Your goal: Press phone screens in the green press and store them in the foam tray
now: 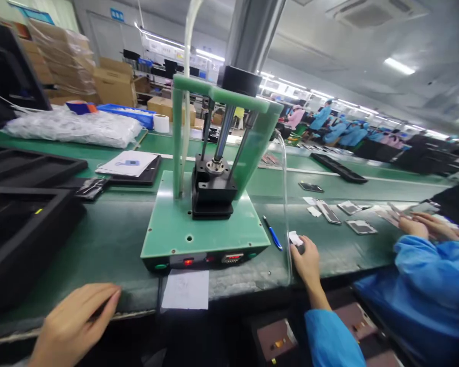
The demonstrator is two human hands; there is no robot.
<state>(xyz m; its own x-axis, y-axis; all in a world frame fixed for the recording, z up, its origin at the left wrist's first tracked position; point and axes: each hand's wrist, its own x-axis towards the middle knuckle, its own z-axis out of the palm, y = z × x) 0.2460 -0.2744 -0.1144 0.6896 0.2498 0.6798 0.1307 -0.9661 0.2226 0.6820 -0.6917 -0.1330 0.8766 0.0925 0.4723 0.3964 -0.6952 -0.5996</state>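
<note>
My left hand [76, 323] is at the front edge of the bench on the left, thumb and index finger brought together at the tips with nothing visible between them. On the right, my right hand [308, 257] grips a small white-and-black piece [295, 238] on the bench, its kind unclear and partly covered by the fingers. Between my hands stands a green press machine [204, 224] with a black block [214, 191] lowered onto its base. A blue pen [273, 234] lies between the press and my right hand. White paper [186, 289] hangs below the press's front panel.
Black trays [26, 224] fill the left side. A clear tube [284, 193] runs down beside my right hand. Phone-like parts [328, 211] lie on the right, near a co-worker's hands [424, 224]. Trays with brown panels [277, 339] sit below the bench edge.
</note>
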